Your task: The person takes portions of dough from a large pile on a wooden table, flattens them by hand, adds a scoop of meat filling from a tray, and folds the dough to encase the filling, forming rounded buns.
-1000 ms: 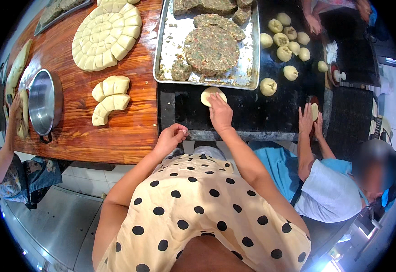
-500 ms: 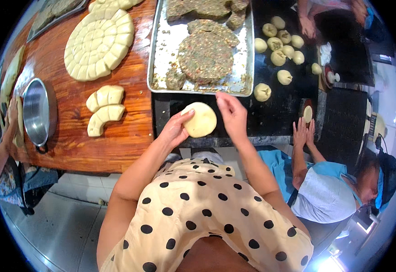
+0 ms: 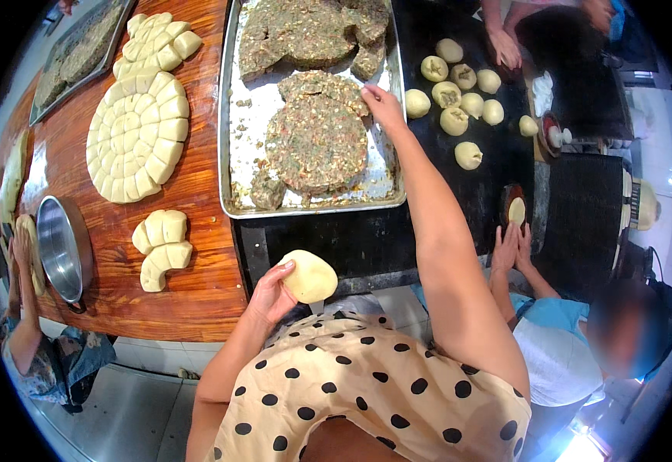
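Observation:
My left hand [image 3: 271,297] holds a flat round of pale dough [image 3: 310,276] by its edge, thumb on top, just off the near edge of the black table. My right arm reaches forward over the metal tray. The fingers of my right hand [image 3: 384,105] are pinched at the right edge of a round, speckled slab of greenish-brown filling [image 3: 316,142]. Whether a piece has come loose between them cannot be seen. Behind it lies a bigger mass of the same filling [image 3: 301,35], and a small lump [image 3: 267,189] sits in the tray's near left corner.
Several gathered dough balls [image 3: 454,121] rest right of the tray [image 3: 313,212]. Cut dough pieces [image 3: 137,137] and a steel bowl [image 3: 65,246] stand on the wooden table [image 3: 205,300]. At right, a co-worker's hands [image 3: 511,246] touch a small dough disc [image 3: 516,210]; other people's hands work at far left and top right.
My right hand has moved from beside the dough round forward to the filling. My left hand still holds the dough. The view has shifted, and my right forearm now hides the nearest dough ball.

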Available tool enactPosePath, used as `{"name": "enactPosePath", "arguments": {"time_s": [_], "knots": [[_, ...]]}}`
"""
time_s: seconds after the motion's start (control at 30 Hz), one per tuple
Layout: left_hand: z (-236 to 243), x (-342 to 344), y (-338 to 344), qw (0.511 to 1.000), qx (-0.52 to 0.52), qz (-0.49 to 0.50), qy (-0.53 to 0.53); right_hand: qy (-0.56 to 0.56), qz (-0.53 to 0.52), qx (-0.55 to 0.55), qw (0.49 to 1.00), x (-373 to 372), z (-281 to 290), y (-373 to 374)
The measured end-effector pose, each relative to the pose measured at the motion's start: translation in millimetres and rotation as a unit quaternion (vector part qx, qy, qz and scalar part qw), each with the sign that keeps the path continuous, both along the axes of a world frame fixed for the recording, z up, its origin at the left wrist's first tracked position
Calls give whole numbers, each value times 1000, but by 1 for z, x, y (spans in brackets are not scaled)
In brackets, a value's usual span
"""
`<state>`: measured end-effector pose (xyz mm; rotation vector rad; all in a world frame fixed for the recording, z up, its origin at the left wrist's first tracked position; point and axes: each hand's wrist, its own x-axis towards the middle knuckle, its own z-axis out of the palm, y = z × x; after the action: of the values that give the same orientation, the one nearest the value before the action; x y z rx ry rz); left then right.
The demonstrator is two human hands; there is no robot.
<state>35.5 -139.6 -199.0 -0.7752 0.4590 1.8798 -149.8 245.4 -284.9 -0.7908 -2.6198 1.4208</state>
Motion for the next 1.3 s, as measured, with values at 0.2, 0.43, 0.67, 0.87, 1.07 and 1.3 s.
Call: {"name": "enactPosePath", "arguments": {"time_s": [0.2,0.43,0.67,0.87,1.07,1.3], "knots": [[-7,-10,13,1000,-25,-8,-15,-73,-55,92,991,34,7,-3],[-1,-39,36,998,29,-37,50,-37,87,-46,994,45,24,15],[5,-52,46,994,-23,-53,92,-95,186,148,967,40,35,6],[4,-78,69,985,-86,-9,146,-89,82,-88,989,61,53,18],[-1,-99,105,990,-20,5,141,-1,82,-228,970,112,142,-21],[43,-106,139,987,83,45,128,186,251,226,923,157,169,-103]]}}
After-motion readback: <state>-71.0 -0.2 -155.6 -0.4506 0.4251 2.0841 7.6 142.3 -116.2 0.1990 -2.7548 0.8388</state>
